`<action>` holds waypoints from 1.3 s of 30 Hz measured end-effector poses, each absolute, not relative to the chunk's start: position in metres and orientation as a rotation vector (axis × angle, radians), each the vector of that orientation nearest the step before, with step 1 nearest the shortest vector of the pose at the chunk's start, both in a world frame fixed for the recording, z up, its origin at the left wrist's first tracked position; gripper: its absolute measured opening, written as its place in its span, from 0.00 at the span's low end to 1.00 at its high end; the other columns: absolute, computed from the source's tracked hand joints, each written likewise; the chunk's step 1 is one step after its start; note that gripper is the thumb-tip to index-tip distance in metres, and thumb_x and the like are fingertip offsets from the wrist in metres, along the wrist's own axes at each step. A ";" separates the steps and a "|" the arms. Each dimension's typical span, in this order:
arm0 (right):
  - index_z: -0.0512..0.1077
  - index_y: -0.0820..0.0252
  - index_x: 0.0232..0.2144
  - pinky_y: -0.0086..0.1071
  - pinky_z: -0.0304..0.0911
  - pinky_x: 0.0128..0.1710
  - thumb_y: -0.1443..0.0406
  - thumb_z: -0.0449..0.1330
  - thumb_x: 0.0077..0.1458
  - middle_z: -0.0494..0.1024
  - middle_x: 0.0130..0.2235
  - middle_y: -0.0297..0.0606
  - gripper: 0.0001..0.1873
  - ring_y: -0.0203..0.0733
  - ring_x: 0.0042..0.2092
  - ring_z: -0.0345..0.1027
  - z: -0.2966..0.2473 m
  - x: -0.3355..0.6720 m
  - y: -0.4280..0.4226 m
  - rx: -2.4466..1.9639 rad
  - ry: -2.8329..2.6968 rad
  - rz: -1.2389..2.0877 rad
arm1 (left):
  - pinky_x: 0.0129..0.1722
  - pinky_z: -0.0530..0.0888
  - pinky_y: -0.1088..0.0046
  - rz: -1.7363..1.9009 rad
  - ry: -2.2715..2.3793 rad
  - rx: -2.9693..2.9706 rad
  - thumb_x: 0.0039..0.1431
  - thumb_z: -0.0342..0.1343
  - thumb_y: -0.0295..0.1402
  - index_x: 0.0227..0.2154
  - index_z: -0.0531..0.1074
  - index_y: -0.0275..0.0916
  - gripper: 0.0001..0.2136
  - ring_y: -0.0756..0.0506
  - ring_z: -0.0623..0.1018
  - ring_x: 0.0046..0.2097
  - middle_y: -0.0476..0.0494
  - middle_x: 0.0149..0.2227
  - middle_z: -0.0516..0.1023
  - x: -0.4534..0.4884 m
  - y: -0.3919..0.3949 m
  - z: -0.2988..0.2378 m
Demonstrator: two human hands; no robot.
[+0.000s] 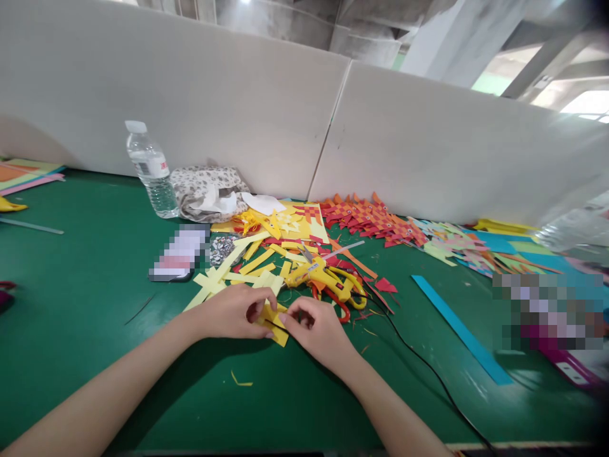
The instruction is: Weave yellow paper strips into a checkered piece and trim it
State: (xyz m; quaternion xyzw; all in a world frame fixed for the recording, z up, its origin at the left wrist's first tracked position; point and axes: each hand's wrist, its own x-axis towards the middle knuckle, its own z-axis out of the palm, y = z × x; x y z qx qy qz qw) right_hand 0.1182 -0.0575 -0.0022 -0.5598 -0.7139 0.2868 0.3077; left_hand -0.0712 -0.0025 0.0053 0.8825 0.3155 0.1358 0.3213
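My left hand [233,312] and my right hand [316,327] meet over a small yellow paper piece [275,324] on the green table [85,279]. Both pinch it, fingers curled, the left at its left edge and the right at its right edge. Just behind them lie loose yellow paper strips [247,266], a yellow glue gun [318,274] and orange-handled scissors [340,298]. The glue gun's black cord [419,355] trails toward the near right edge.
A water bottle [151,170] and a patterned cloth [207,190] stand by the white partition [238,101]. Woven red-orange paper fish [371,219] and pastel cutouts [451,244] lie at the back right. A blue strip [459,327] lies right. Coloured sheets [23,174] sit far left.
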 end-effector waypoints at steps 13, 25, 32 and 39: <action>0.64 0.59 0.22 0.24 0.55 0.23 0.66 0.55 0.50 0.73 0.34 0.33 0.06 0.30 0.25 0.61 -0.007 0.118 -0.059 -1.326 -1.972 0.778 | 0.21 0.55 0.79 0.272 0.848 2.482 0.42 0.58 0.43 0.22 0.66 0.40 0.12 0.53 0.66 0.22 0.56 0.18 0.67 -0.071 -0.004 0.003; 0.71 0.58 0.27 0.26 0.59 0.23 0.62 0.53 0.54 0.75 0.43 0.37 0.10 0.31 0.26 0.65 0.000 0.120 -0.063 -1.251 -1.987 0.630 | 0.23 0.62 0.80 0.305 0.821 2.365 0.43 0.54 0.32 0.26 0.63 0.41 0.06 0.53 0.70 0.22 0.55 0.20 0.71 -0.073 -0.004 0.008; 0.65 0.60 0.19 0.33 0.61 0.33 0.68 0.50 0.55 0.75 0.27 0.38 0.13 0.37 0.30 0.67 0.009 0.124 -0.067 -1.015 -1.947 0.298 | 0.23 0.63 0.80 0.275 0.773 2.346 0.42 0.51 0.26 0.27 0.63 0.40 0.07 0.52 0.71 0.22 0.55 0.20 0.70 -0.078 -0.003 0.012; 0.70 0.60 0.27 0.33 0.60 0.40 0.66 0.47 0.57 0.77 0.33 0.38 0.13 0.38 0.38 0.69 0.000 0.120 -0.063 -1.008 -2.413 0.335 | 0.24 0.64 0.80 0.338 0.815 2.370 0.44 0.51 0.28 0.26 0.65 0.40 0.04 0.53 0.71 0.24 0.54 0.22 0.71 -0.080 0.003 0.005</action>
